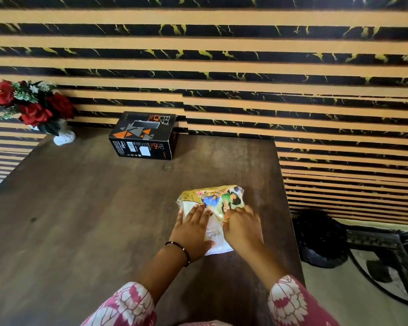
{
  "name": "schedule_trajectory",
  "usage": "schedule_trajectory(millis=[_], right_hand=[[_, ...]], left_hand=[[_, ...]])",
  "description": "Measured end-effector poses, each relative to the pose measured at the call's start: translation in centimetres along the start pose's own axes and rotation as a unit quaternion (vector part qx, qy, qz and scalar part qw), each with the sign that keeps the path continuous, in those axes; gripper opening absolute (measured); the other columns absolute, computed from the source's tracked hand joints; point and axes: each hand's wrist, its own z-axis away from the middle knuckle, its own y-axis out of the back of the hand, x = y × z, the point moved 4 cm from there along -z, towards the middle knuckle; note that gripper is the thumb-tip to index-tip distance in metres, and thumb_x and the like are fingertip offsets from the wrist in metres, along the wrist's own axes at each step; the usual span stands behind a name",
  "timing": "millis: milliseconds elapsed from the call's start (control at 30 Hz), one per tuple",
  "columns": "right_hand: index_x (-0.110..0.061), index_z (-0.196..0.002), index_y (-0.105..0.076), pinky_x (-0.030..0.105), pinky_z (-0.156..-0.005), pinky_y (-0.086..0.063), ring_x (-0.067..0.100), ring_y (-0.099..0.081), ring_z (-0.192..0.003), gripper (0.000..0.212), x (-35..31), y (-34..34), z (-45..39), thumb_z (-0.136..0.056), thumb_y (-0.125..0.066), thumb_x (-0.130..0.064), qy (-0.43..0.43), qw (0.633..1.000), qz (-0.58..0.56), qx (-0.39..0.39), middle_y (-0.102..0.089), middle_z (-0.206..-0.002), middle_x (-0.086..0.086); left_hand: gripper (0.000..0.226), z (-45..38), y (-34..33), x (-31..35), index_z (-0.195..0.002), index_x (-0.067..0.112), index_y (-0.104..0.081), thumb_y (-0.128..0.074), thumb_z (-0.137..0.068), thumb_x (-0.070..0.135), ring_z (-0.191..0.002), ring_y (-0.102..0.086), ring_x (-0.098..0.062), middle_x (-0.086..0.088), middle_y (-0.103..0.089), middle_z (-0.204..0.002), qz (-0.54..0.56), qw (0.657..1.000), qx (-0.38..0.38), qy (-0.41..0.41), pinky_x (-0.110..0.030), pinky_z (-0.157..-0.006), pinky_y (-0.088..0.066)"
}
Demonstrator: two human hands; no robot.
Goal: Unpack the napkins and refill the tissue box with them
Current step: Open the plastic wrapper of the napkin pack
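Note:
A plastic pack of white napkins (218, 199) with a colourful printed wrapper lies on the dark wooden table (85, 208), near its right side. My left hand (193, 231) lies flat on the pack's near left part, fingers together. My right hand (241, 228) presses on its right side, fingers curled at the wrapper's edge. A black tissue box (143, 135) with orange triangles stands at the table's far edge, its top slot dark, well apart from both hands.
A white vase of red roses (34, 109) stands at the far left corner. A striped black and tan wall runs behind the table. To the right, past the table edge, lie a black object (320, 241) and a patterned rug (374, 267) on the floor.

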Motion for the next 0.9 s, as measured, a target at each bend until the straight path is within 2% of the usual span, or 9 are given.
schedule_trajectory(millis=[133,333,633,900], right_hand=[[-0.016,-0.105,-0.066,0.035,-0.091,-0.039,0.023,-0.046,-0.112,0.032,-0.4,-0.1,-0.4,-0.091,-0.044,-0.034,-0.041,0.999,-0.028,0.014,-0.068,-0.109,0.003],[-0.019,-0.1,-0.069,0.031,-0.089,-0.04,0.018,-0.046,-0.109,0.025,0.5,-0.8,-0.7,-0.089,-0.049,-0.031,-0.075,0.991,-0.105,0.032,-0.069,-0.107,-0.001],[-0.024,-0.1,-0.068,0.029,-0.084,-0.032,0.017,-0.045,-0.109,0.023,0.7,-0.7,-0.6,-0.09,-0.049,-0.03,0.003,0.994,-0.097,0.047,-0.068,-0.109,-0.008],[-0.027,-0.098,-0.066,0.034,-0.092,-0.031,0.018,-0.043,-0.112,0.017,0.3,-0.6,-1.1,-0.086,-0.056,-0.031,-0.041,0.991,-0.122,0.046,-0.067,-0.108,-0.009]], left_hand=[[0.079,0.2,-0.1,0.3,-0.147,0.017,0.006,-0.044,-0.091,0.042,-0.144,0.013,-0.018,-0.003,0.01,-0.158,0.017,1.0,-0.013,0.01,-0.046,-0.115,0.009],[0.078,0.3,-0.3,0.3,-0.147,0.019,0.004,-0.045,-0.09,0.041,-0.145,0.013,-0.018,-0.002,0.009,-0.158,0.032,0.999,-0.004,0.011,-0.045,-0.115,0.01],[0.079,0.6,-0.3,0.3,-0.147,0.018,0.005,-0.045,-0.091,0.042,-0.145,0.013,-0.018,-0.002,0.009,-0.158,0.04,0.999,-0.003,0.011,-0.045,-0.116,0.01],[0.078,0.6,-0.3,0.3,-0.147,0.018,0.003,-0.045,-0.09,0.042,-0.145,0.012,-0.018,-0.003,0.008,-0.158,0.043,0.999,0.002,0.008,-0.045,-0.115,0.01]])
